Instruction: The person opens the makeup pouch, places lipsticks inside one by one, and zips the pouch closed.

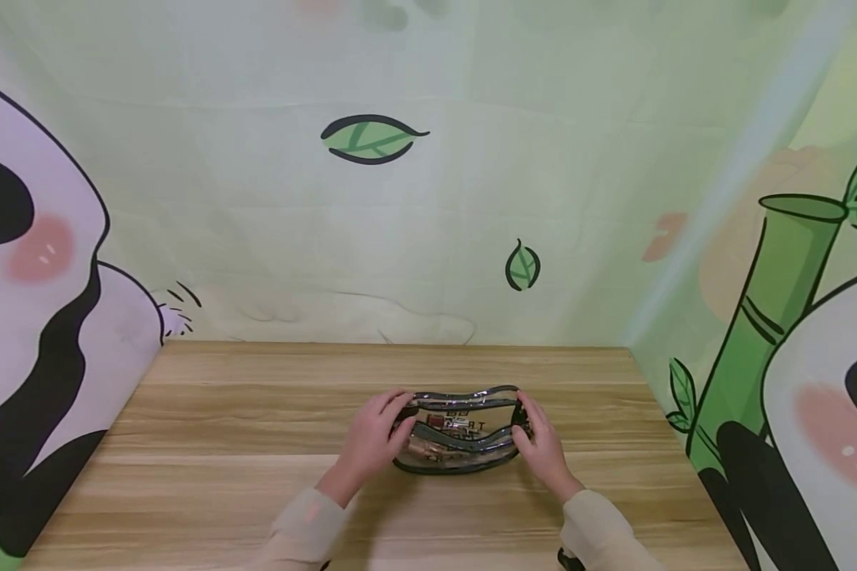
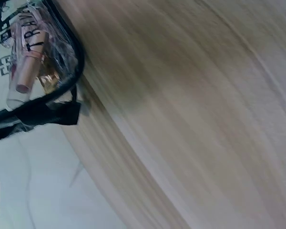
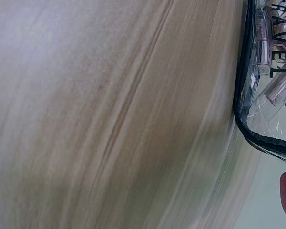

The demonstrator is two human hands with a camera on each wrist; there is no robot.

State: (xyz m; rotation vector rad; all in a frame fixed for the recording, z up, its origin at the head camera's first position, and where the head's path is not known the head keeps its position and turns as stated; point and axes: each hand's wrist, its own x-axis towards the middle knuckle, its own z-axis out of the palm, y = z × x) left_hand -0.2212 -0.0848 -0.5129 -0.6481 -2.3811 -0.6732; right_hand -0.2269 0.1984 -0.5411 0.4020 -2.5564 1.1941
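Observation:
A clear pouch (image 1: 471,458) with black trim lies on the wooden table, its top parted. My left hand (image 1: 370,434) holds its left end, thumb at the near edge and fingers at the far one. At the right end my right hand (image 1: 541,446) grips it in much the same way. Inside are small cosmetic tubes, among them a pinkish tube (image 2: 31,71) seen in the left wrist view and a silvery tube (image 3: 263,51) in the right wrist view. Black lettering is printed on the plastic. Each wrist view catches only a fingertip of its hand at the border.
The wooden table (image 1: 257,396) stretches out on both sides of the pouch. Behind it hangs a pale green backdrop (image 1: 221,198) with cartoon pandas, leaves and bamboo. A small black object (image 1: 570,560) shows at the right sleeve, by the bottom border.

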